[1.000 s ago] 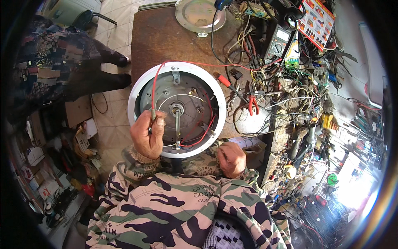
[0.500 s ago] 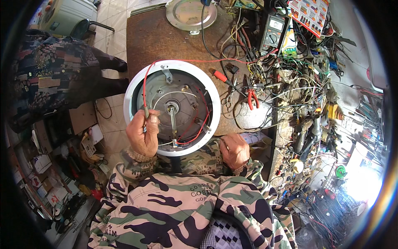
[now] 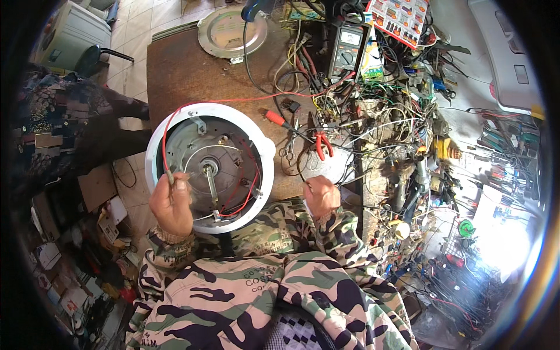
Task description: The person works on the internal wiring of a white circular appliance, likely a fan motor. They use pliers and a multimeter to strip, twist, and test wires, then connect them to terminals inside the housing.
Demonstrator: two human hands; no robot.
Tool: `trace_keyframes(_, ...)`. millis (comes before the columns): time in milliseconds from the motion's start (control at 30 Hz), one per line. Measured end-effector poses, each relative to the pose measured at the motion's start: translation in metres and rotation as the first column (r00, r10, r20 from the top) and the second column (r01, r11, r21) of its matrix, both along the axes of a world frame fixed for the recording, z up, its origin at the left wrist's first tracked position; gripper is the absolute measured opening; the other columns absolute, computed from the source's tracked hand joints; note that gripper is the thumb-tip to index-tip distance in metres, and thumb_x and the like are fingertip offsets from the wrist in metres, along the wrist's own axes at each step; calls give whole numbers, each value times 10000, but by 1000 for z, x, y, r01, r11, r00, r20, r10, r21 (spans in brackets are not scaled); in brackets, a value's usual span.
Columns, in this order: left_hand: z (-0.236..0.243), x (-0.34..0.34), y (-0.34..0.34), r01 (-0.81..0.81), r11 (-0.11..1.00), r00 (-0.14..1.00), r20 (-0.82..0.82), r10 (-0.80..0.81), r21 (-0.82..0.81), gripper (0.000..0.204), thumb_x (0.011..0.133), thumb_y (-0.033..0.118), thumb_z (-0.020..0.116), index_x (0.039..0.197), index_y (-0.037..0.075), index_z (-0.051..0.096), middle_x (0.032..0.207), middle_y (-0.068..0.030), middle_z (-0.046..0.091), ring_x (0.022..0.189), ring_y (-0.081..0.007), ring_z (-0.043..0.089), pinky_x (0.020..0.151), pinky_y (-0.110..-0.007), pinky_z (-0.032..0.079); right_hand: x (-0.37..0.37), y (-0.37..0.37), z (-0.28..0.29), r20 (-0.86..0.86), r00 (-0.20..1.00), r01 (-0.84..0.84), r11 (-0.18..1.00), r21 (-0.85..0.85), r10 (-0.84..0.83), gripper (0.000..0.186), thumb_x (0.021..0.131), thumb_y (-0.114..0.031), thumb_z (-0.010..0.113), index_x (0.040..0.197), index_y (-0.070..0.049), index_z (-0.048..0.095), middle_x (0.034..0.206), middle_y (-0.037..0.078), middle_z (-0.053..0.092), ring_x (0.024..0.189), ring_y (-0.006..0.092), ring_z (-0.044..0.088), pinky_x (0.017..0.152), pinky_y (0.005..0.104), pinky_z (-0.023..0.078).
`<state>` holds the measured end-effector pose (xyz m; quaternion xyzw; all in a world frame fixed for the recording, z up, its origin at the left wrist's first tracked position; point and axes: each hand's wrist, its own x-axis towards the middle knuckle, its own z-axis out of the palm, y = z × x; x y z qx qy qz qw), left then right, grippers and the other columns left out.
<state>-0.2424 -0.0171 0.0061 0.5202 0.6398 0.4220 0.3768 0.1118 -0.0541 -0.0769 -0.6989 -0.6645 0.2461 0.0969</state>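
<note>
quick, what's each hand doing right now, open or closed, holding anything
Left hand: closed, pinching the end of the red lead.
Right hand: curled closed at a dark cable; a firm grip cannot be told.

A round metal shell overlaps the corner of the wooden table, open side up, a broad white rim circling its grey inside and a small bulge on the rim's right. A narrow pale strip runs from the centre toward the near edge. Red wires curve along the right; a thin white wire arcs on the far side. A slim probe (its tip is hard to make out) is held at the left rim, its red lead looping up and away rightward.
</note>
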Motion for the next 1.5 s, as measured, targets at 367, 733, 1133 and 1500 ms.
trace_keyframes(367, 0, 1, 0, -14, 999, 998, -62, 16, 39, 265, 1089, 197, 524, 1096, -36, 650, 724, -17, 575, 618, -81, 487, 568, -268, 401, -44, 39, 65, -227, 966, -63, 967, 248, 121, 125, 854, -80, 749, 963, -27, 716, 860, 143, 675, 800, 359, 675, 695, 442, 552)
trace_keyframes(733, 3, 4, 3, -34, 999, 999, 3, 34, 33, 178, 1031, 131, 570, 1038, -23, 659, 694, -2, 566, 599, -68, 500, 551, -252, 385, 35, 77, -35, 176, 956, 229, 972, 57, -236, 264, 934, -254, 689, 1133, -86, 725, 987, 216, 699, 848, 415, 704, 737, 506, 569)
trace_keyframes(1133, 6, 4, 4, -80, 997, 996, -33, 79, -23, 192, 1018, 160, 590, 1011, -8, 683, 709, -11, 600, 613, -78, 529, 566, -259, 423, -16, 129, -78, 90, 996, -3, 999, 47, -2, 429, 877, -376, 767, 1212, -120, 688, 1119, 223, 679, 968, 444, 693, 772, 550, 564)
trace_keyframes(1500, -1, 0, 2, -5, 998, 997, -75, 10, 64, 220, 1047, 166, 563, 1035, -26, 669, 718, -37, 584, 607, -100, 518, 562, -277, 416, -13, 153, -106, -18, 992, -125, 984, 130, 128, 299, 818, -264, 814, 1054, -107, 719, 1075, 201, 666, 943, 440, 679, 767, 519, 557)
